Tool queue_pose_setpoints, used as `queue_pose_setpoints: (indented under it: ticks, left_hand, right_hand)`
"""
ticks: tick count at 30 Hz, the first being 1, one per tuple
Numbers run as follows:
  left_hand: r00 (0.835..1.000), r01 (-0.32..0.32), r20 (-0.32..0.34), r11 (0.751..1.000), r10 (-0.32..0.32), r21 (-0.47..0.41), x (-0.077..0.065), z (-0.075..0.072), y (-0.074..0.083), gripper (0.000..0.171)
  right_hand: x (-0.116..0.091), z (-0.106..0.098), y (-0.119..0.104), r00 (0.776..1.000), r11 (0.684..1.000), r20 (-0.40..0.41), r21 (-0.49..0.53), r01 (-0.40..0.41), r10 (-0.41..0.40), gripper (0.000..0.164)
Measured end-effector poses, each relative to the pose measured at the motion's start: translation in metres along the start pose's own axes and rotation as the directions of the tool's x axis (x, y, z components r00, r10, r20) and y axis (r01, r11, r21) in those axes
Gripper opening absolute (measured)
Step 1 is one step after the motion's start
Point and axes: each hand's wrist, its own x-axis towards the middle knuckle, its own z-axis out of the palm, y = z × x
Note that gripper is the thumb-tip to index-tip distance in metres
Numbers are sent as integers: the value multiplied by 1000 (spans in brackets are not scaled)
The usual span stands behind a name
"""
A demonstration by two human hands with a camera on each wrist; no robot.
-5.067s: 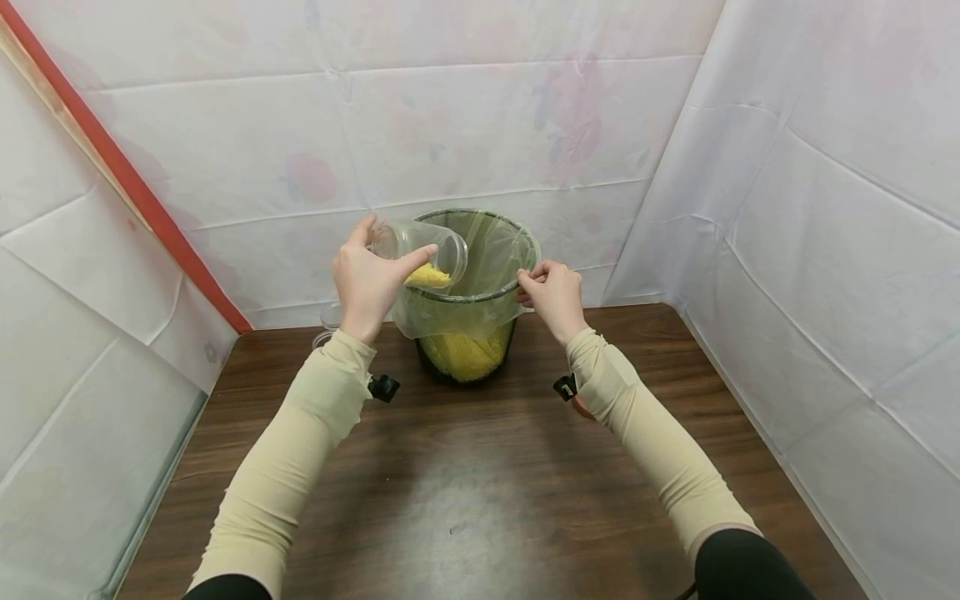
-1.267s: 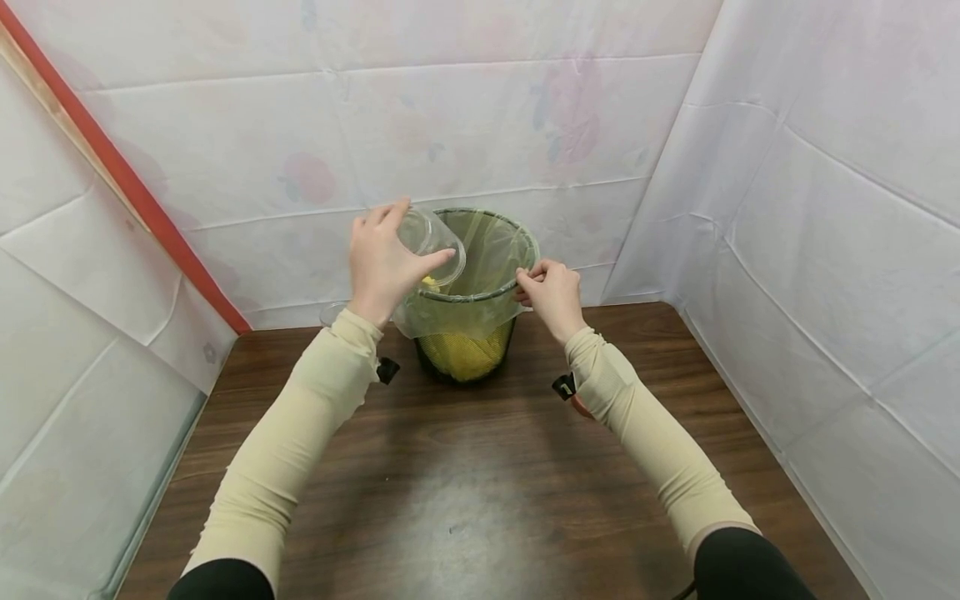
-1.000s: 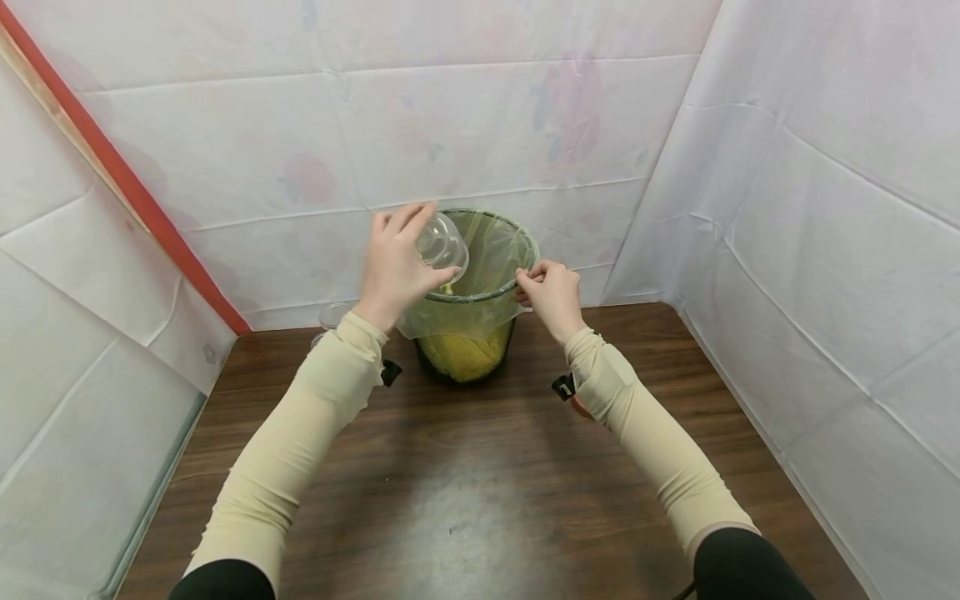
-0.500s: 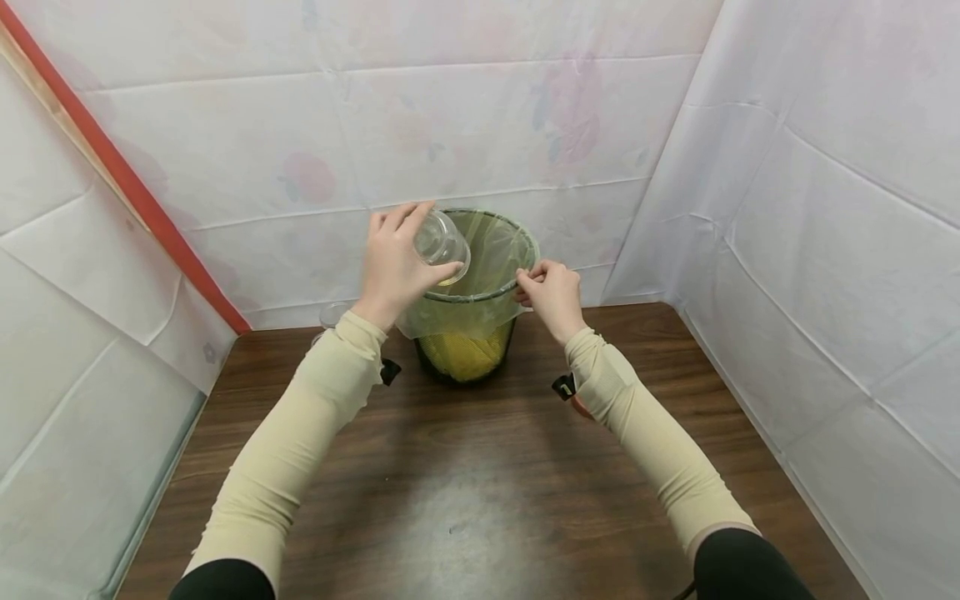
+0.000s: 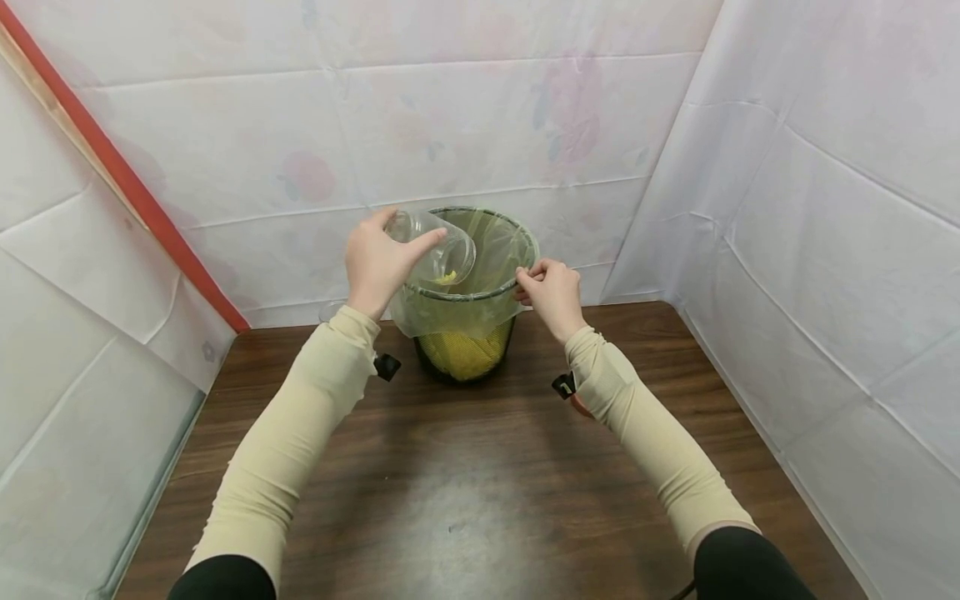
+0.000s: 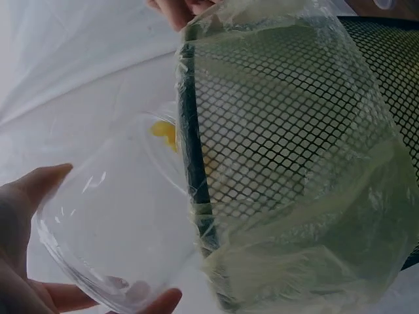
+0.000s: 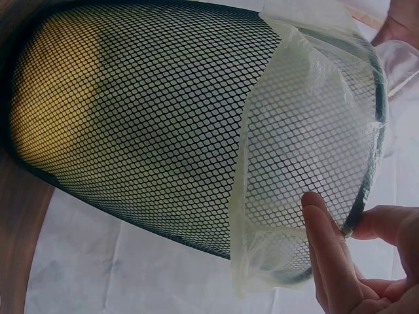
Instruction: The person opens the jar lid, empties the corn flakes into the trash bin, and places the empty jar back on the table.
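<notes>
My left hand (image 5: 378, 265) grips a clear plastic jar (image 6: 124, 216), tilted with its mouth over the rim of a black mesh wastebasket (image 5: 459, 354). A little yellow stuff (image 5: 447, 277) lies inside near the jar's mouth. A thin, pale green bin liner (image 6: 308, 261) is folded down over the basket's rim. My right hand (image 5: 553, 296) pinches the rim and liner at the right, fingers outside and thumb at the edge, as the right wrist view shows. Through the mesh, a yellow mass (image 7: 62, 85) shows at the basket's bottom.
A clear plastic container (image 5: 330, 311) stands behind my left wrist, mostly hidden. Part of a reddish round thing (image 5: 581, 407) shows beneath my right wrist. The brown wooden table (image 5: 465, 492) meets cloth-covered walls behind and at both sides.
Much of the yellow stuff seen in the jar earlier is gone from it. Over the last half second the left hand has drawn the jar slightly left. The right hand keeps its place.
</notes>
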Motion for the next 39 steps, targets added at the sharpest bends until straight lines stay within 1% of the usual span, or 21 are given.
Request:
queue_pose_setpoints:
  ticks: [2,4,6,9,11,15,20,22,24,28,30,32,33,34,35,36,37,39]
  left_hand:
    - [997,78,24,993,-76,-85,2,-2,-2,96]
    - [991,129,38,982,-125,-137,4,-3,-4,96]
    - [989,147,43,976,-142,-161,5,-4,-5,95]
    - [990,136,44,980,-131,-148,5,-4,-5,94]
    - [994,109,45,986,-105,-122,4,-3,-3,94]
    - [998,35,48,999,-33,-30,3,-1,1,92]
    - [997,-60,56,995,56,76,3,5,6,88]
    - [993,-107,65,985,99,135,3,8,9,88]
    - [986,-160,84,967,146,198,3,11,11,90]
    - [960,-276,128,911,248,307,2,17,15,96]
    - [944,-329,148,880,295,342,2,19,15,96]
    - [922,-387,172,845,347,370,1,20,14,96]
    - [907,-421,189,823,376,382,1,20,14,97]
    - [886,-463,209,795,414,391,1,21,13,96]
    - [859,-512,231,760,457,401,1,20,12,96]
    - [827,-562,252,720,503,406,1,20,11,96]
    - [790,-612,269,675,552,412,1,20,10,96]
    - [707,-700,297,577,642,420,1,19,9,95]
  right_hand:
    - [0,0,0,1000,1000,4,2,-4,4,26]
    - [0,0,0,1000,1000,11,9,-9,9,26]
    - [0,1,1,1000,1000,16,11,-9,9,25]
    - [-1,0,0,1000,1000,17,17,-6,5,25]
    - [-1,0,0,1000,1000,12,11,2,-2,26]
    - [-1,0,0,1000,1000,13,4,7,-7,27]
    - [0,0,0,1000,1000,10,16,0,0,27]
    - [0,0,-1,1000,1000,13,19,-5,4,27]
    - [-1,0,-1,1000,1000,17,16,-9,9,28]
    - [0,0,-1,1000,1000,19,16,-10,10,27]
    - [0,0,-1,1000,1000,21,21,-8,8,27]
    - [0,0,-1,1000,1000,23,28,-9,8,27]
    - [0,1,0,1000,1000,25,27,-11,10,26]
    - [0,1,0,1000,999,25,29,-15,14,27]
    - [0,1,0,1000,1000,25,24,-18,18,27]
    - [0,1,0,999,999,26,25,-22,22,27]
    - [0,1,0,999,1000,23,21,-23,23,27]
    - [0,1,0,999,1000,20,16,-26,26,27]
